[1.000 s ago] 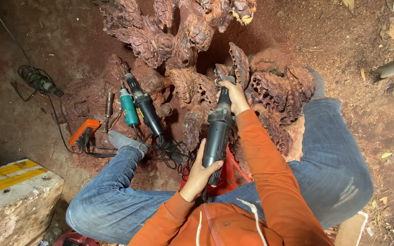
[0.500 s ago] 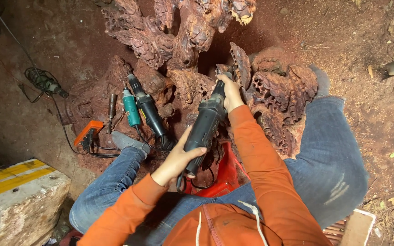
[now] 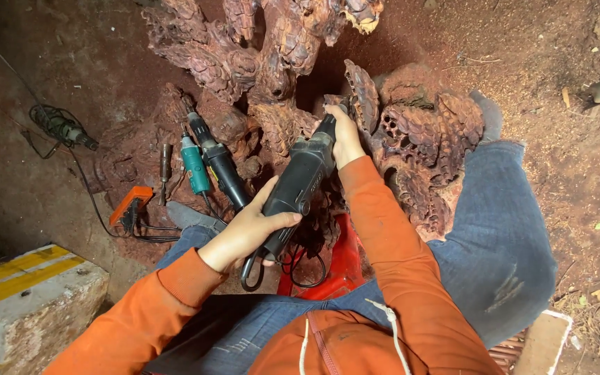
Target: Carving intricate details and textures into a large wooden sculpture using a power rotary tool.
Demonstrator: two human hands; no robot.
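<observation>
I hold a black handheld power grinder (image 3: 298,182) in both hands, its nose pointed up at a gnarled reddish wood root carving (image 3: 272,76). My left hand (image 3: 248,229) wraps the rear of the tool's body near its black cord (image 3: 293,267). My right hand (image 3: 345,135) grips the front end, right against the carved wood. Both arms wear orange sleeves. My knees in blue jeans sit on either side of the root.
A black tool (image 3: 218,163) and a teal tool (image 3: 194,165) lie on the root to the left, with an orange plug block (image 3: 130,206) and another corded tool (image 3: 60,126) on the dusty red ground. A yellow-striped concrete block (image 3: 26,295) sits lower left. A red stool (image 3: 342,267) is under me.
My left arm has swung out to the left, tilting the grinder's rear end leftward. The front end with my right hand has stayed against the wood.
</observation>
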